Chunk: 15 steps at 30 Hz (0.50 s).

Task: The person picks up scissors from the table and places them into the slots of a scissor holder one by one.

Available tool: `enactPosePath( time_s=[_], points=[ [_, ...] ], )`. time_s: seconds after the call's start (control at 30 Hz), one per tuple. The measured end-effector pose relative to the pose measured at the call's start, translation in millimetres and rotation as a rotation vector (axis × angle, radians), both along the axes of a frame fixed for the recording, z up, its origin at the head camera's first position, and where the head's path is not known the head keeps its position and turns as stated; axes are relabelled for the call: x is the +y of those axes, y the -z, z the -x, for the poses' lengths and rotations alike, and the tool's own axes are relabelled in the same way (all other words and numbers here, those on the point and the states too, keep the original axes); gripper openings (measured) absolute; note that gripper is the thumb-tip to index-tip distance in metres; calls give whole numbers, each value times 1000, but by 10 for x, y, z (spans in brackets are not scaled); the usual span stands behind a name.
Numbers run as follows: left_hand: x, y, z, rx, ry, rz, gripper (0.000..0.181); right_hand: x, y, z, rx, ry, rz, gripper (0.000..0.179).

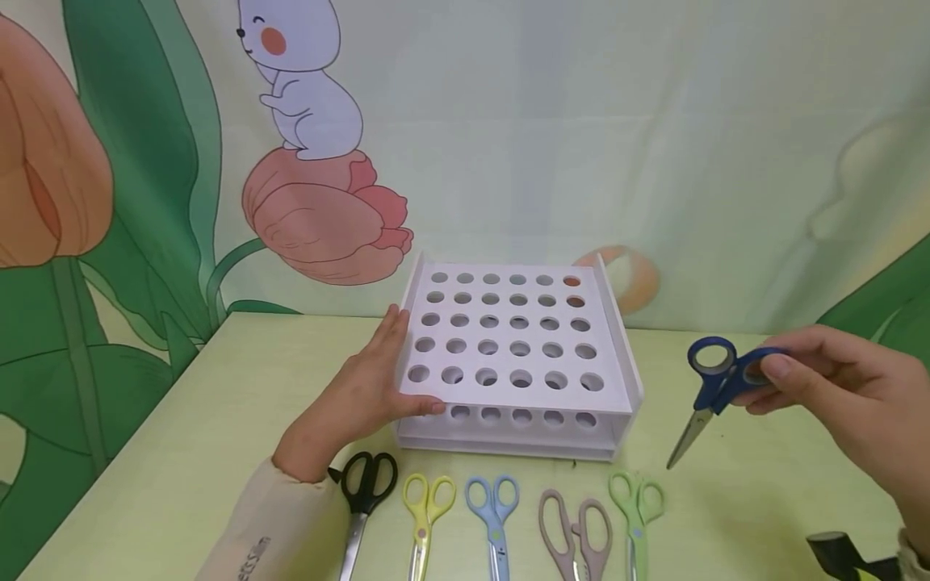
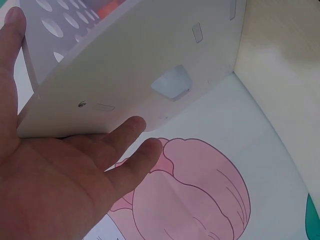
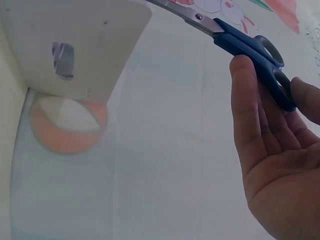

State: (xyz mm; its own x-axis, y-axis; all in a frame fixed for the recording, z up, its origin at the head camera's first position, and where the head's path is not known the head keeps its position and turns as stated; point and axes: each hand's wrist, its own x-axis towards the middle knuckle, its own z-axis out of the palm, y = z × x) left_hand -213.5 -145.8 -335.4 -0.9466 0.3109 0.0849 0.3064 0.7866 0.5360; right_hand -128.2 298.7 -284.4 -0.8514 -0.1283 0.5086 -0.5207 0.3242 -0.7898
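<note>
A white rack (image 1: pixel 465 363) with rows of round holes in two tiers stands on the table. My left hand (image 1: pixel 356 387) rests against its left side, thumb across the front edge. Straight fingers lie along the outer side panel (image 2: pixel 130 85) in the left wrist view. To the right of the rack, my right hand (image 1: pixel 850 395) pinches navy blue scissors (image 1: pixel 715 387) by one handle loop, blades pointing down and left. The same scissors (image 3: pixel 250 45) show in the right wrist view, held between thumb and fingers.
In front of the rack lie black scissors (image 1: pixel 369 488), yellow scissors (image 1: pixel 421 516), light blue scissors (image 1: pixel 494 516), mauve scissors (image 1: pixel 568 549) and green scissors (image 1: pixel 636 516). A black-handled item (image 1: pixel 835 557) is partly visible at lower right. Behind hangs a printed curtain (image 1: pixel 508 145).
</note>
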Motion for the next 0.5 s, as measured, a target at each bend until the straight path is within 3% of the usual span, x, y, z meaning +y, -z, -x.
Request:
enactPosePath(
  time_s=[0.1, 0.5],
  points=[
    [5, 1, -1, -4, 1, -2, 130, -62, -55, 21, -4, -51, 97, 17],
    [7, -11, -3, -15, -4, 3, 131, -391, -250, 110, 57, -186, 275, 13]
  ],
)
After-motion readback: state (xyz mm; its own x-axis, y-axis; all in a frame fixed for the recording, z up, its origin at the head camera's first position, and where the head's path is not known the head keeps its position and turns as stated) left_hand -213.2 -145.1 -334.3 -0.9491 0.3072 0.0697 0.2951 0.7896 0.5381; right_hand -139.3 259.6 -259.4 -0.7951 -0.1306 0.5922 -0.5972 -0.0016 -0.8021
